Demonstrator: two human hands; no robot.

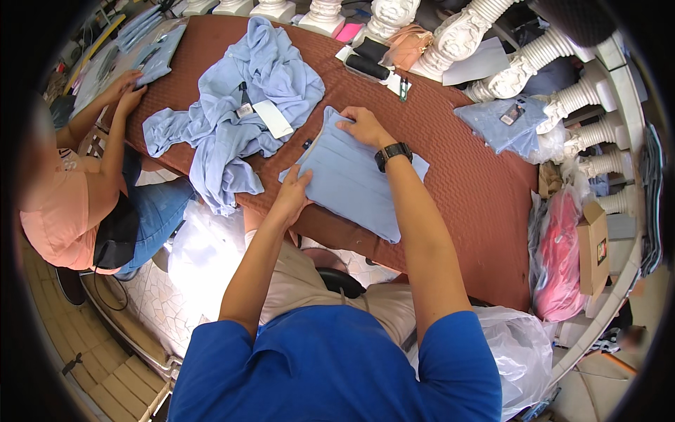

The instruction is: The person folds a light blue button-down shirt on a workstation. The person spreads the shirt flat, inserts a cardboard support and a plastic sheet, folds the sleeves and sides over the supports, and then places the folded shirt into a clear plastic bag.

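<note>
A folded light blue garment (355, 179) lies at a slant on the brown quilted tablecloth in front of me. My left hand (291, 198) grips its near left edge, thumb on top. At its far edge, my right hand (364, 129), with a black watch on the wrist, pinches the cloth between thumb and fingers. A small dark label shows beside the garment's left edge. Just left of it, a crumpled heap of light blue clothing (232, 105) spreads over the table and hangs off the near edge. A white card tag (273, 119) rests on that heap.
A co-worker (74, 204) at the left handles a bagged blue garment (158, 53). Black rolls (367, 60) and a small clip (403, 88) lie at the back. White balusters (457, 39) border the table. A bagged garment (503, 123), pink bundle (560, 257) and cardboard box (593, 250) are right.
</note>
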